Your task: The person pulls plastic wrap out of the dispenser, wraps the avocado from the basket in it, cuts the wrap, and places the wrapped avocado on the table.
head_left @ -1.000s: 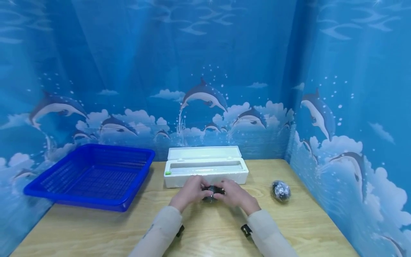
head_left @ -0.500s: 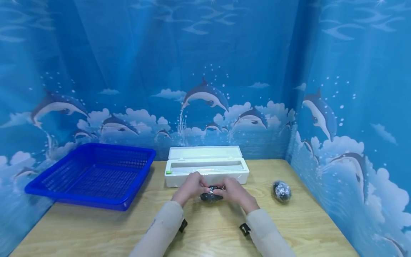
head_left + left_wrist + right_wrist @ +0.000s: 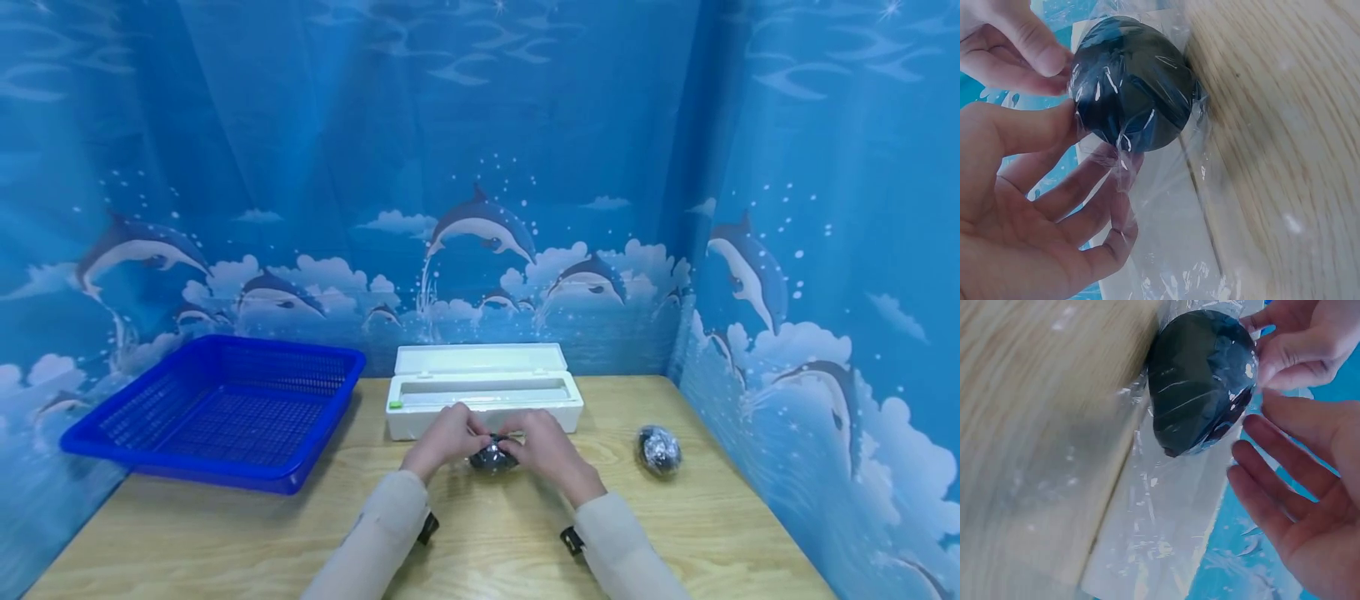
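Observation:
A dark green, smooth avocado, covered in clear plastic wrap, sits on the table in front of a white box. My left hand holds its upper left side, with thumb and index finger pinching the wrap against it. From the upper right, my right hand pinches the wrap with thumb and fingertips; its other fingers are bent beside the avocado. Both hands' fingertips almost meet over the top. Loose film trails from the avocado in both wrist views.
The white plastic wrap dispenser stands behind the hands, lid raised, with a green slider at its left. A blue basket stands at the left. Another wrapped dark oval thing lies right. A dolphin-print curtain encloses the table.
My fingertips have drawn closer together over the top of the avocado, and more of its front shows. The basket, dispenser and other wrapped thing have stayed put.

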### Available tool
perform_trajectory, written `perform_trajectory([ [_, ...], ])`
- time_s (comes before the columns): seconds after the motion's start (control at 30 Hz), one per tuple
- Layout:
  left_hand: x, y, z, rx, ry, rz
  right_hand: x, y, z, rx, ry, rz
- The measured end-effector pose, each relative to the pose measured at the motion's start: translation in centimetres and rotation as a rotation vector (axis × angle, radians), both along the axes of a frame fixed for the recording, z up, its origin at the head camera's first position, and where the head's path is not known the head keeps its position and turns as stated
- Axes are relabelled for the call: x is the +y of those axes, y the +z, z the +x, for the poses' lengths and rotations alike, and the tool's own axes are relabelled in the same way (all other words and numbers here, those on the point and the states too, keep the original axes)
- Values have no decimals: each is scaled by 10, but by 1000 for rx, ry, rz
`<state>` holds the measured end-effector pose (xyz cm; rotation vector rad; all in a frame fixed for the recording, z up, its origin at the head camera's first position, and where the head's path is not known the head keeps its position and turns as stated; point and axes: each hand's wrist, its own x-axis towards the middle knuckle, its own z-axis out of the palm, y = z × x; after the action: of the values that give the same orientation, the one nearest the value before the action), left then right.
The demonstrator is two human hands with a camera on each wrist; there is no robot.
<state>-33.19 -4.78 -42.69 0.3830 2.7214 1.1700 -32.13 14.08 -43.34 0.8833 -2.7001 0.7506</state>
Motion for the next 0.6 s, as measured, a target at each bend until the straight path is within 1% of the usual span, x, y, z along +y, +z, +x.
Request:
perform_trajectory([
  [0.07,1,1,0,-6,8,-6,-1,1,2,-12,10,36],
  [0.13,3,1,0,-7,13,-10,-1,2,3,-46,14,59],
  [0.23,5,1,0,4,10,-20,0,2,4,-85,16,58],
  [0.3,7,2,0,16,5,-29,1,2,4,-85,27,54],
  [0.4,8,2,1,20,15,-38,1,1,3,-96,22,50],
  [0.53,9,0,0,16,50,-43,0,-3,2,-111,-7,62],
  [0.6,9,-1,-2,8,66,-44,0,-5,1,-100,-9,73],
])
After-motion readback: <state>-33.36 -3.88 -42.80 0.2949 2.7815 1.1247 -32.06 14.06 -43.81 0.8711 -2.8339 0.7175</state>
